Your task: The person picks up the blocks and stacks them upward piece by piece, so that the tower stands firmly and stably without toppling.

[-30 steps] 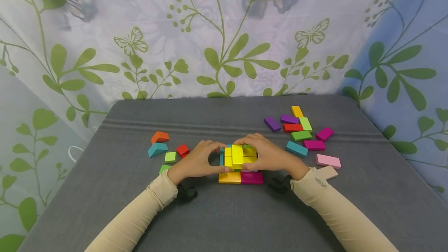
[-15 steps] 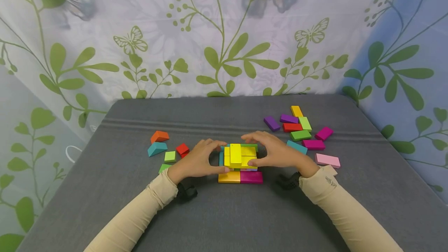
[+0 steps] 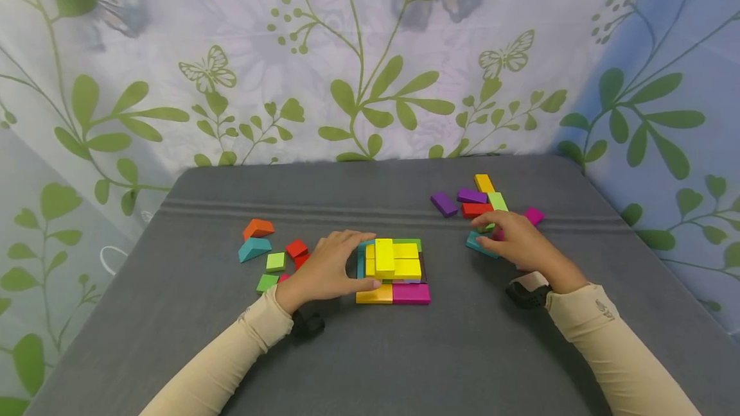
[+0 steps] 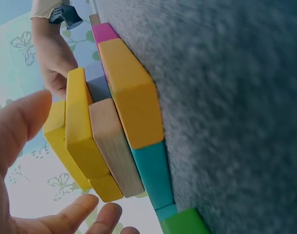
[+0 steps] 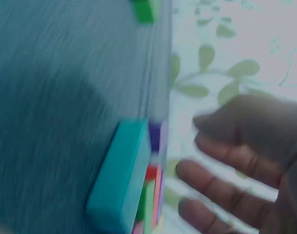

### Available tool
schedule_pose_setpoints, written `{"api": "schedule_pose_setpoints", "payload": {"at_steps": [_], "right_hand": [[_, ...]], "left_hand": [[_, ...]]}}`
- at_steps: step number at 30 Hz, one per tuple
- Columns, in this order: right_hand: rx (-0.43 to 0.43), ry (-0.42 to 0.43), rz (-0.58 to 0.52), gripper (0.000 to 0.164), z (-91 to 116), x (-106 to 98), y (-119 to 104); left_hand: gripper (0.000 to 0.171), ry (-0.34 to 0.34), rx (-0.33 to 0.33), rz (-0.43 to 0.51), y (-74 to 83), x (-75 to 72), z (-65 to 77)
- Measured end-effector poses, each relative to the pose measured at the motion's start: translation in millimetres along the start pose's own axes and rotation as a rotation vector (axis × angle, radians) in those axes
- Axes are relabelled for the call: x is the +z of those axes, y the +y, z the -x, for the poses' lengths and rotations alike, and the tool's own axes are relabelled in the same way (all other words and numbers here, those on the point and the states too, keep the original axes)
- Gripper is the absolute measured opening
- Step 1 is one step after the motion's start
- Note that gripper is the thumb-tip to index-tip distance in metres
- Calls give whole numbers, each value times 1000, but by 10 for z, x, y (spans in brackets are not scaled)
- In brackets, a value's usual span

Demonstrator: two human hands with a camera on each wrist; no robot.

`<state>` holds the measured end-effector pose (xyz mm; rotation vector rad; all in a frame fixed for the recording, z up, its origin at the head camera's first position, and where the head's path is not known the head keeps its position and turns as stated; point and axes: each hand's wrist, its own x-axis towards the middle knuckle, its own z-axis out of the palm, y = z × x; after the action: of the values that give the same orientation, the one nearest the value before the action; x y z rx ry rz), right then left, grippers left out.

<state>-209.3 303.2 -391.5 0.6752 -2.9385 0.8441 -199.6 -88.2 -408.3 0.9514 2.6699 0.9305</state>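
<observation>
A low stack of coloured wooden blocks stands mid-table, with yellow blocks [image 3: 408, 269] on its upper layer and one yellow block [image 3: 384, 257] on top. At its front base lie an orange-yellow block [image 3: 374, 294] and a magenta block [image 3: 412, 294]. My left hand [image 3: 325, 269] is held around the stack's left side, thumb in front and fingers behind. In the left wrist view, its thumb and fingers look apart from the blocks. My right hand [image 3: 523, 246] hovers over the right-hand blocks, fingers loosely bent and holding nothing. Nearest beneath it is a teal block [image 5: 117, 175].
Left of the stack lie an orange block [image 3: 258, 229], a teal triangular block [image 3: 254, 250], light green blocks [image 3: 275, 262] and red blocks [image 3: 297, 248]. Behind the right hand are purple blocks [image 3: 444, 204], a red block [image 3: 476, 210] and a yellow block [image 3: 484, 183].
My right hand has left the stack and moved right to the loose blocks. The left hand has stayed beside the stack. The view has shifted slightly.
</observation>
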Motion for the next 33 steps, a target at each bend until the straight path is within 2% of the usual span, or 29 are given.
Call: {"api": "schedule_pose_setpoints", "payload": {"at_steps": [4,8,14,18,21,26,33], "right_hand": [[58,-32,106,36,38,-27,84],[65,-90,119,51,49,5,85],[-15,-209,35,74,76,18,104],[12,-258,-37,70,79,-13,67],[26,-234,-29,62,68,-7,37],[0,-192,-21,60,37,43,8],[-81,-134,-122,58,-46,150,-140]], "left_hand": [[87,4,3,31,24,17,-25],[84,7,22,50,28,22,-70],[79,5,46,68,26,-10,-142],[74,1,42,67,9,-29,-177],[71,4,36,64,-5,-37,-183],[68,5,33,84,-16,-36,-186],[68,9,46,89,-21,-36,-178]]}}
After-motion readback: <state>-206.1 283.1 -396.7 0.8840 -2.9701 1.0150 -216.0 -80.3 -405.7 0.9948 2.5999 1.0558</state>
